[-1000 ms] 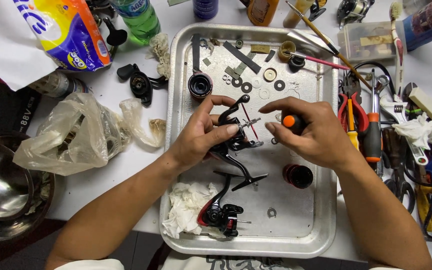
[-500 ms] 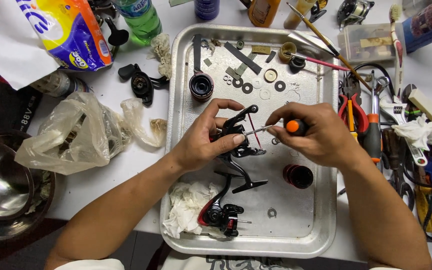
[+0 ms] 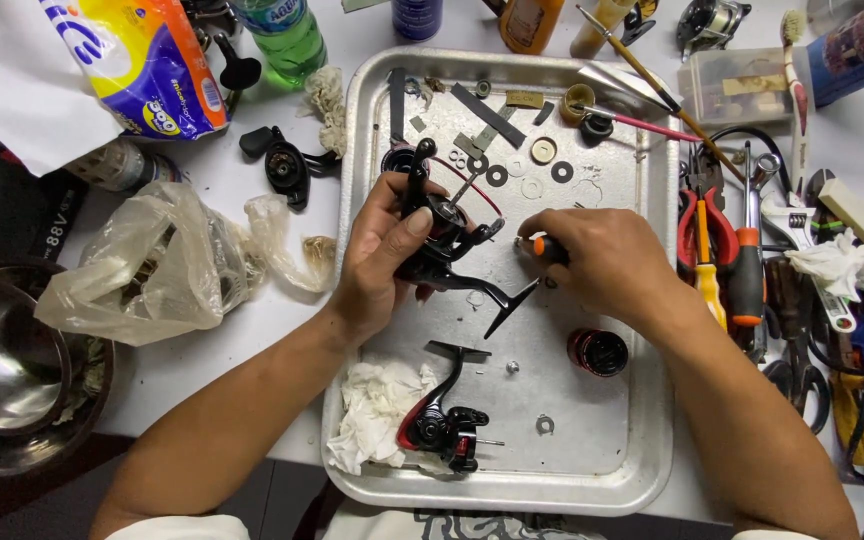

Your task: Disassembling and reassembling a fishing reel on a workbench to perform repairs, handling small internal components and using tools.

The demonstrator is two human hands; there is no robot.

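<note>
Stripping the black reel [image 3: 442, 240] over the tray [image 3: 652, 330]; our left hand [image 3: 382, 260] clamps it, right hand [image 3: 602, 265] closed on the screwdriver [image 3: 542, 246]; washers already out above the reel, body seemingly still assembled.

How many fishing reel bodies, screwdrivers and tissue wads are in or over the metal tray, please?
Fishing reel bodies: 2
Screwdrivers: 1
Tissue wads: 1
Total: 4
</note>
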